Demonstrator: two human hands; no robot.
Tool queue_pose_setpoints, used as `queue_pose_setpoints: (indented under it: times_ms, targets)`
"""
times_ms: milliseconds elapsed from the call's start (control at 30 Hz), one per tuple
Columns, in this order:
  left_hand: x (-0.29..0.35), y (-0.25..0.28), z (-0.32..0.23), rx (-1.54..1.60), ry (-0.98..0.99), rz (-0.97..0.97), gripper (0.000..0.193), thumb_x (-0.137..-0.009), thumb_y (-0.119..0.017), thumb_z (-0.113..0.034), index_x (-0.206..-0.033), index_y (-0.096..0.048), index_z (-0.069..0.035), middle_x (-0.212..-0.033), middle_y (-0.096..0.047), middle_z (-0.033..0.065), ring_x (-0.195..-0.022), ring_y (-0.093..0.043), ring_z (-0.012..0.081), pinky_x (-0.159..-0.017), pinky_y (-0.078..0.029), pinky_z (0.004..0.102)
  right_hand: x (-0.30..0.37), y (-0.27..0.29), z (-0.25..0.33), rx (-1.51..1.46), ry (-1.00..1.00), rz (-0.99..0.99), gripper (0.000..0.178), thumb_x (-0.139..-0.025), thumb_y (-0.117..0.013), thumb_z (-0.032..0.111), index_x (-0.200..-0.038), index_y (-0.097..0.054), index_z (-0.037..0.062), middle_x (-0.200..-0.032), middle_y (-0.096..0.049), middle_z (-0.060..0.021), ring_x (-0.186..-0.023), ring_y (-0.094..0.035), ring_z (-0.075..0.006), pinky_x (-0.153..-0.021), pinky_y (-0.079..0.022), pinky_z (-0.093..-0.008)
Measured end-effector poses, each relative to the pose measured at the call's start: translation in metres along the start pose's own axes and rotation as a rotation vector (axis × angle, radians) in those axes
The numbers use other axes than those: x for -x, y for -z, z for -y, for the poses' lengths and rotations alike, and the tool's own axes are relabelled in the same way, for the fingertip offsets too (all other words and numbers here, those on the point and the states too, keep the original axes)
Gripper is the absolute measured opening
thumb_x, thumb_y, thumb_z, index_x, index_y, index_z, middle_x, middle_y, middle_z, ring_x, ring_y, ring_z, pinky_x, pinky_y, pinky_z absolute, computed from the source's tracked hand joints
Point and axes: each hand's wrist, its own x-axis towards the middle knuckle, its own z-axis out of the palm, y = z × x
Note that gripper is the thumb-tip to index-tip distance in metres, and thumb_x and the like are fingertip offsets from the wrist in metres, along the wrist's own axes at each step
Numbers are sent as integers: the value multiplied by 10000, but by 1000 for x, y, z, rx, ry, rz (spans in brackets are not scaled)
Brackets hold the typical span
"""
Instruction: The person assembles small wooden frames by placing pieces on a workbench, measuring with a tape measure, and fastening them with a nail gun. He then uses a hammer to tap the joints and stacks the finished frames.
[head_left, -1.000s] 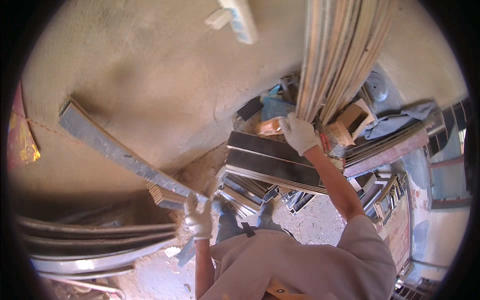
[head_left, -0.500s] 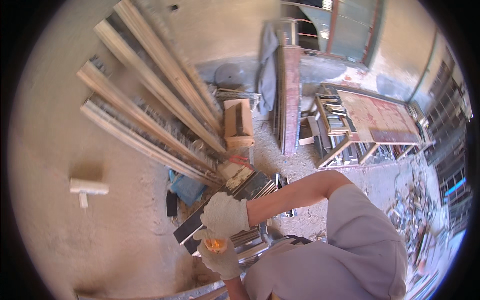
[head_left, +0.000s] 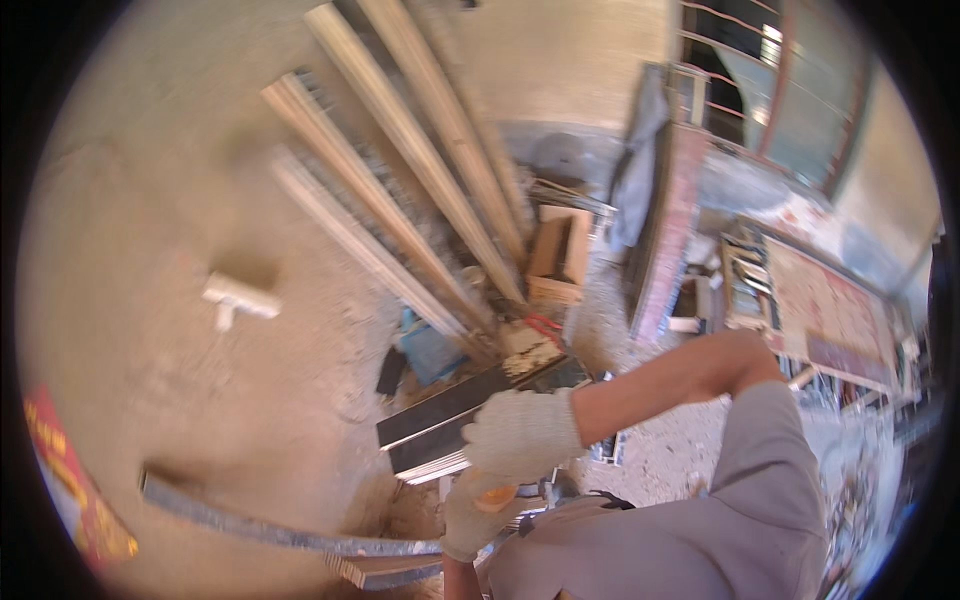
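Both my hands wear off-white knit work gloves. My left hand (head_left: 480, 515), low in the view, is closed around a small, round orange thing (head_left: 495, 497); its kind is not clear. Just above it, my right hand (head_left: 525, 435) curls its fingers by the edge of a stack of dark-faced boards (head_left: 440, 415). What those fingers hold, if anything, is hidden. The boards have pale cut edges and lie slanted beyond my hands. A pale, rough-topped block (head_left: 530, 352) sits at their far end.
Long timber beams (head_left: 420, 165) lean beyond the boards. A cardboard box (head_left: 560, 255), blue bag (head_left: 432, 352) and red-handled tool (head_left: 543, 325) lie near them. A white T-shaped piece (head_left: 240, 297) is left; a low table (head_left: 830, 290) is right. A curved strip (head_left: 250, 525) crosses the front.
The view has swung left, so the scene sits further right. A red and yellow sheet and the curved strip show more at lower left. My hands stay close together by the boards.
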Motion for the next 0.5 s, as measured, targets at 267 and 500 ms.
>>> queue_pose_setpoints:
  times_ms: [267, 500]
  targets:
    - [15, -4, -20, -141, 28, -58, 521, -752, -876, -247, -1193, -663, -68, -1086, -721, 112, -970, -699, 278, -872, -543, 361, 0, 16, 22, -48, -118, 88, 368, -860, -692, 273, -1101, -640, -1, -1025, -666, -221, -851, -731, -396, -688, -593, -483]
    - [18, -5, -19, -7, 102, -147, 558, -766, -863, -205, -1257, -639, -63, -1139, -710, 107, -1021, -693, 256, -917, -535, 366, -4, 8, 20, -27, -49, 146, 295, -896, -657, 256, -1103, -643, 46, -852, -681, -186, -849, -728, -374, -676, -582, -483]
